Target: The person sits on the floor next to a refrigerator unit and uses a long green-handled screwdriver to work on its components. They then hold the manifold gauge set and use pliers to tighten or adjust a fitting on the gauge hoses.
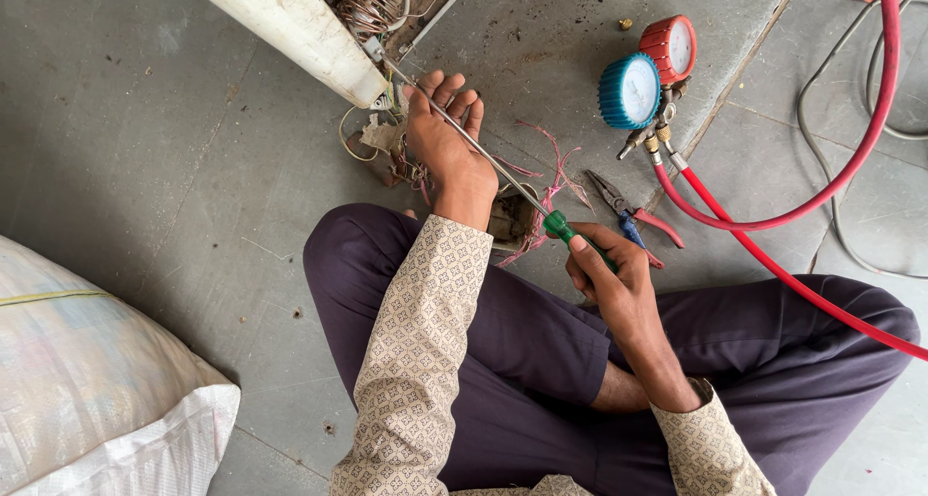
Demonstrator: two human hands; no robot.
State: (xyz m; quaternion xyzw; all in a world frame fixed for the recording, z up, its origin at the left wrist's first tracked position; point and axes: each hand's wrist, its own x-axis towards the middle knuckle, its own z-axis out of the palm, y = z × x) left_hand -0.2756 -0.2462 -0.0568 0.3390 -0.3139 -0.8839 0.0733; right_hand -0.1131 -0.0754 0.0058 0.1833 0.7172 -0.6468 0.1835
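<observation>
- Above the crossed legs in dark purple trousers (541, 361), the right hand (609, 274) is closed in a fist around the green plastic handle of a long screwdriver (572, 235), thumb laid along the top of the grip.
- From that handle the thin steel shaft (474, 146) runs up and to the left on a diagonal, away from the body, so the long axis of the tool points from the right hand towards the upper left of the view.
- Farther along that line, the left hand (447, 138) is mostly open, fingers spread and raised, with the shaft passing across the palm and between the fingers; it steadies the metal rather than gripping it hard, though how tightly the fingers press I cannot tell.
- The left hand is the nearer of the two to the working end: the tip reaches just past the fingertips to the lower corner of a cream-white appliance casing (290, 27), where coiled copper tubing (372, 3) shows inside.
- Just below the left wrist, loose pink and red wires (551, 191) lie on the grey concrete floor (174, 167).
- To the right of the right hand, pliers with red and blue grips (633, 220) lie on the floor, near but not touching it.
- Beyond them stand a blue and a red round pressure gauge (648, 71), with a red rubber hose (773, 264) looping away over the right knee.
- Well apart at the lower left sits a white woven sack (97, 390).
</observation>
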